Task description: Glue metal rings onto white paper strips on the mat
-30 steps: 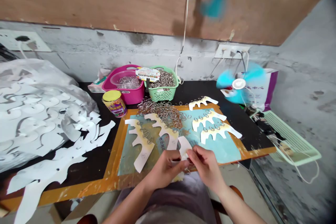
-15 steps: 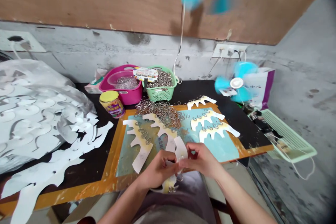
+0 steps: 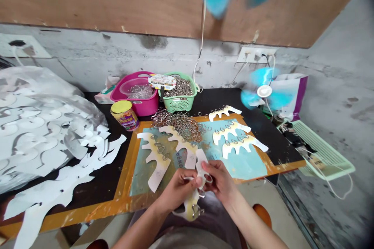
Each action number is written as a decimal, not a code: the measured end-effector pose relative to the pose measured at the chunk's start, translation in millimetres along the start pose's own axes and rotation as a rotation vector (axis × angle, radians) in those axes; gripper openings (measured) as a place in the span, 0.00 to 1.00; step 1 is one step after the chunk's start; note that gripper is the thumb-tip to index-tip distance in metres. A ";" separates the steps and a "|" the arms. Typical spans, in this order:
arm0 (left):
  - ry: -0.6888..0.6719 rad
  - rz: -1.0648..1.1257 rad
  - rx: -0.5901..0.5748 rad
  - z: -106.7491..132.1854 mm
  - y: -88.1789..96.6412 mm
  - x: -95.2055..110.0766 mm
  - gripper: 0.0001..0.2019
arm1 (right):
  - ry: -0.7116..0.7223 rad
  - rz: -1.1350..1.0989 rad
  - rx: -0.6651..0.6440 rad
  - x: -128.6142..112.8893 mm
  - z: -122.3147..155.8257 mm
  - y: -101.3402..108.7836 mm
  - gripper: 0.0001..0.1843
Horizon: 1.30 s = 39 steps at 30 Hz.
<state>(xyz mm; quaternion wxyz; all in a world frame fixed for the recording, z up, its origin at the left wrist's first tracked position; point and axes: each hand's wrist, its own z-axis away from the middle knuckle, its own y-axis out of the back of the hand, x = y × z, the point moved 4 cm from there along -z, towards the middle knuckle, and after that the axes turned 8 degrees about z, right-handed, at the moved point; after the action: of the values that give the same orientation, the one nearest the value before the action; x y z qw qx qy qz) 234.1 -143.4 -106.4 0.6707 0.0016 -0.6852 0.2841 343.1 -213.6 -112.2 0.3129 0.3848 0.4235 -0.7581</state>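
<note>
A white cut-out strip (image 3: 191, 204) with a yellowish band and metal rings hangs between my two hands, over the table's front edge. My left hand (image 3: 181, 187) pinches its middle, thumb and fingers closed. On its upper part my right hand (image 3: 219, 179) is closed too, fingers folding a tab of the strip. Just beyond lie two similar strips with rings, one on the left (image 3: 156, 159) and one in the middle (image 3: 184, 146). Farther right rest three more, among them the nearest ringed strip (image 3: 244, 146). A pile of metal rings (image 3: 184, 124) sits behind them.
A green basket (image 3: 179, 103) of rings and a pink basket (image 3: 144, 107) stand at the back, beside a yellow-lidded can (image 3: 125, 116). Plain white cut-outs fill a plastic bag (image 3: 37, 124) on the left. A small fan (image 3: 264, 91) spins at the right; another hangs above.
My right hand has turned and shifted slightly right, its fingers now curled over the strip's upper part. The strip's lower end with rings shows more.
</note>
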 end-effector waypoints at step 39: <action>0.077 0.233 0.419 -5.2 7.6 -27.8 0.20 | 0.520 0.878 0.171 -24.8 16.9 29.1 0.11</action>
<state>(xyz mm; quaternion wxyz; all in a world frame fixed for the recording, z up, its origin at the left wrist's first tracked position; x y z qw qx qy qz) 238.7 -145.5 -135.3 0.6440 0.0508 -0.5806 0.4956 373.6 -237.8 -97.1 0.4534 0.7262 0.2222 -0.4666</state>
